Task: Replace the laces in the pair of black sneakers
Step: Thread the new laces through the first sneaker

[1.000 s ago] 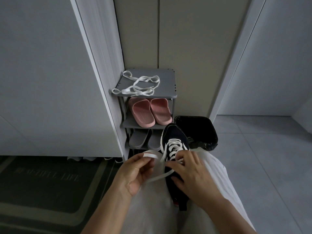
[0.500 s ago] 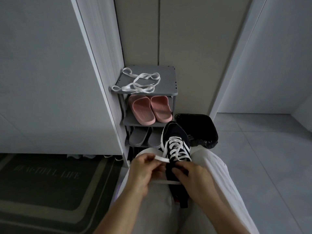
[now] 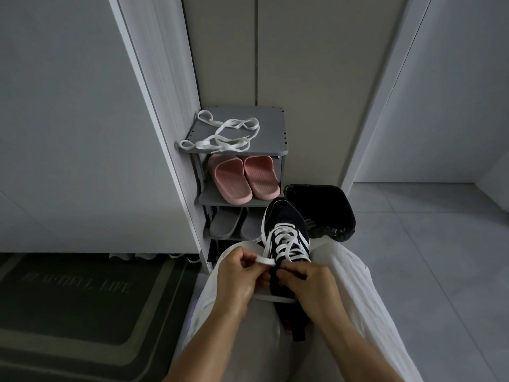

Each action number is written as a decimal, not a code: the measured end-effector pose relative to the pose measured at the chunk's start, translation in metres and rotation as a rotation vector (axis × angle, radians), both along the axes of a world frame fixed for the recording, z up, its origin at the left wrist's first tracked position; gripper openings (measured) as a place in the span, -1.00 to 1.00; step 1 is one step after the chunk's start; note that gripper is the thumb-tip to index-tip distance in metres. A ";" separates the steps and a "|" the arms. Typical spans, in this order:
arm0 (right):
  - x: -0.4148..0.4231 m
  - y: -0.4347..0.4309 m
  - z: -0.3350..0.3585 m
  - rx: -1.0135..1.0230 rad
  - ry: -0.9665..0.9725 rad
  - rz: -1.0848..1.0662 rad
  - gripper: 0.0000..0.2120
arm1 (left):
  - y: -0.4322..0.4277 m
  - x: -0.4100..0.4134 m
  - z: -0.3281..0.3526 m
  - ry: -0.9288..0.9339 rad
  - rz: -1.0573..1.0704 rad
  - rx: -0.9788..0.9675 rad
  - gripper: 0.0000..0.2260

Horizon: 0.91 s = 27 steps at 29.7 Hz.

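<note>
Head view: on the lap, the left hand (image 3: 238,279) pinches a flat white lace (image 3: 265,261), probably aiming it at an upper eyelet. Just beside it, the right hand (image 3: 311,288) curls round the black, white-striped fabric sneaker (image 3: 286,224) to steady it. Beyond both hands, loose white laces (image 3: 228,133) lie on a grey shoe rack (image 3: 275,125).

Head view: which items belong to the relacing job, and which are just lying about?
In the job:
- black sneaker
- white lace threaded in it
- left hand, pinching the lace end
- right hand, gripping the sneaker
- loose laces on the shoe rack, probably

Lying about:
- pink slippers
- grey slippers
- the shoe rack itself
- black bin
- doormat
</note>
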State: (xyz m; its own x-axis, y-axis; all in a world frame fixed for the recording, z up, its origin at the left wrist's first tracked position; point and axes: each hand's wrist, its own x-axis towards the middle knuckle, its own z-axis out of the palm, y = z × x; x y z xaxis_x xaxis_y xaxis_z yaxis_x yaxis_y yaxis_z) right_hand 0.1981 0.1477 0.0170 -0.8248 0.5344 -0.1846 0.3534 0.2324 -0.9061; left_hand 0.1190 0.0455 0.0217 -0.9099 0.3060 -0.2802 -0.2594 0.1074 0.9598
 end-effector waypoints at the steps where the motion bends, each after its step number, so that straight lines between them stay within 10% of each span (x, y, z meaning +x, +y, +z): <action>1: -0.001 0.001 0.000 -0.010 -0.013 0.003 -0.88 | -0.001 -0.001 -0.001 0.004 -0.012 -0.007 -0.83; 6: -0.010 -0.003 0.001 0.055 -0.070 -0.014 -0.79 | -0.005 -0.001 -0.003 -0.034 0.012 -0.011 -0.87; 12: -0.010 -0.006 0.001 -0.055 -0.017 -0.122 -0.75 | -0.014 -0.028 0.008 -0.545 0.277 0.562 -0.82; 17: -0.008 -0.005 0.004 -0.234 0.023 -0.170 -0.81 | -0.004 -0.004 -0.003 -0.105 -0.018 0.060 -0.81; 27: -0.004 -0.005 0.008 -0.271 0.022 -0.128 -0.90 | -0.002 0.003 -0.007 0.216 -0.132 -0.084 -0.83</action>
State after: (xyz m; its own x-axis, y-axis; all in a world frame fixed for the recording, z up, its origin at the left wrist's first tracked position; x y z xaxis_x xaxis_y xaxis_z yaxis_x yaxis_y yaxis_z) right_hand 0.1937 0.1427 0.0249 -0.7594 0.5678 -0.3176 0.3440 -0.0640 -0.9368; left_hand 0.1221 0.0438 0.0143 -0.9052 0.4095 -0.1136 -0.0285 0.2082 0.9777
